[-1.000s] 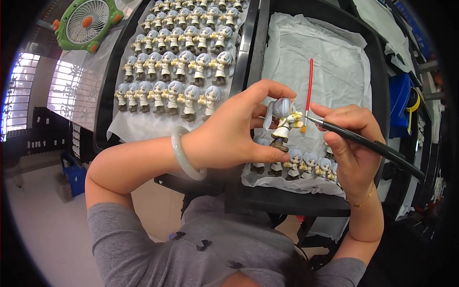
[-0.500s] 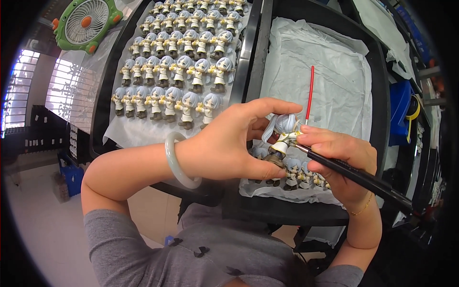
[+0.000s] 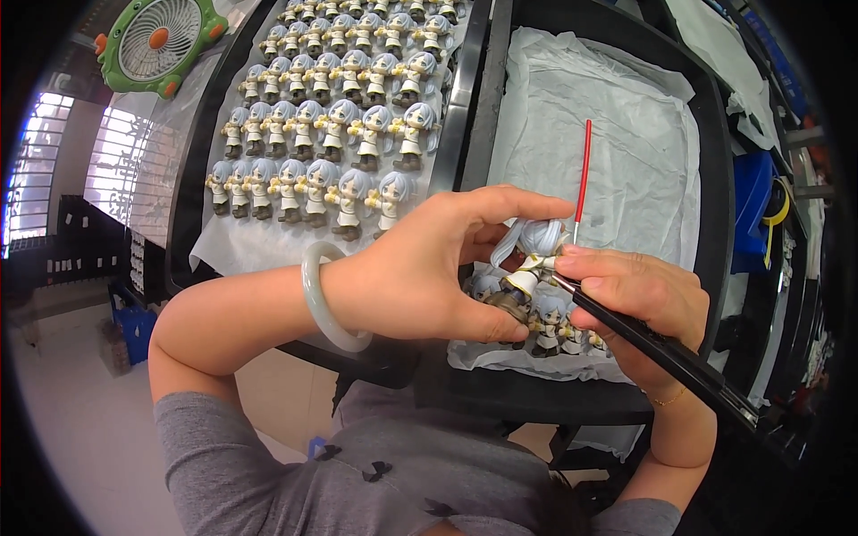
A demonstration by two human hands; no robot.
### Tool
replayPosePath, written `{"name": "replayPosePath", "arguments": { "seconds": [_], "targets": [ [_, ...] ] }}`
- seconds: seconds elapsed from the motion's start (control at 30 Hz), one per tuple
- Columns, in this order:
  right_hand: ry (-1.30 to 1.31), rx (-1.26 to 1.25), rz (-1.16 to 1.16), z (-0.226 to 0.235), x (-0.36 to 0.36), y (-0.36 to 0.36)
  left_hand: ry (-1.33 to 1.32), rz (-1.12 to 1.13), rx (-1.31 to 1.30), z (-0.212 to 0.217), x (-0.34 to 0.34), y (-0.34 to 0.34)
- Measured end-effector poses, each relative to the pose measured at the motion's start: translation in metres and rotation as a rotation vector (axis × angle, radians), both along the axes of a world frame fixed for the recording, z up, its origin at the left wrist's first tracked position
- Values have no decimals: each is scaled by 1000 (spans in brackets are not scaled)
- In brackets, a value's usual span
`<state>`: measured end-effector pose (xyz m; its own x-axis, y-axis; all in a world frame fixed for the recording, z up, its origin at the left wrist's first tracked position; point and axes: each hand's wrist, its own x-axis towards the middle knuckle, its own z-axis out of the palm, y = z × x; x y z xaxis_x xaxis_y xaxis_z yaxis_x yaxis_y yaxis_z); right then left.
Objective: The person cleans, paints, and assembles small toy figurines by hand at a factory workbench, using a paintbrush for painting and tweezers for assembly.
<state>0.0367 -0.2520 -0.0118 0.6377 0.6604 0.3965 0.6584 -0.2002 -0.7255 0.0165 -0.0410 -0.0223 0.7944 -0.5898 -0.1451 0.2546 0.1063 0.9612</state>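
My left hand (image 3: 411,268) is closed around a small figurine (image 3: 527,263) with pale blue-grey hair, a white outfit and dark boots, tilted between thumb and fingers. From the right, my right hand (image 3: 639,299) grips a slim black pen-like tool (image 3: 657,344), its metal tip at the front of the figurine's body. A thin red rod (image 3: 584,170) with a silvery lower end points upward just beyond my right fingertips. Whether those fingers hold the rod or it lies behind them, I cannot tell. My left fingers hide part of the figurine.
On the left, a paper-lined tray (image 3: 210,237) carries rows of similar figurines (image 3: 308,125). The black tray (image 3: 715,179) under my hands has crumpled white paper (image 3: 643,116) and several figurines (image 3: 554,322) along its near side. A green fan (image 3: 161,40) stands at upper left.
The tool's back end has swung slightly down toward me, its tip still at the figurine. My right hand has shifted a little; both hands keep their hold.
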Motion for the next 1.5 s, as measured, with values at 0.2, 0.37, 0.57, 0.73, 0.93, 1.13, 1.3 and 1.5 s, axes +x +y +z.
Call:
{"name": "replayPosePath", "arguments": {
  "seconds": [0.2,0.37,0.57,0.73,0.93,1.13,1.3,1.5],
  "targets": [
    [0,6,1,4,-2,2,45,20,-47,2,-3,1],
    [26,33,-4,2,-3,1,30,18,-28,1,-1,1],
    [-43,4,5,3,-3,1,44,20,-27,2,0,0],
    [-12,-5,15,6,-3,0,36,13,-42,1,-2,1],
    [98,104,-88,4,-7,-1,54,43,-87,-2,-5,-1],
    [-7,51,-85,4,-7,3,-41,66,53,-2,-7,-3],
    [-40,29,-85,1,-6,5,-65,96,71,-2,-8,-4],
    [-13,-22,-59,5,-8,4,-64,88,70,-4,-7,-5]
  ]
}}
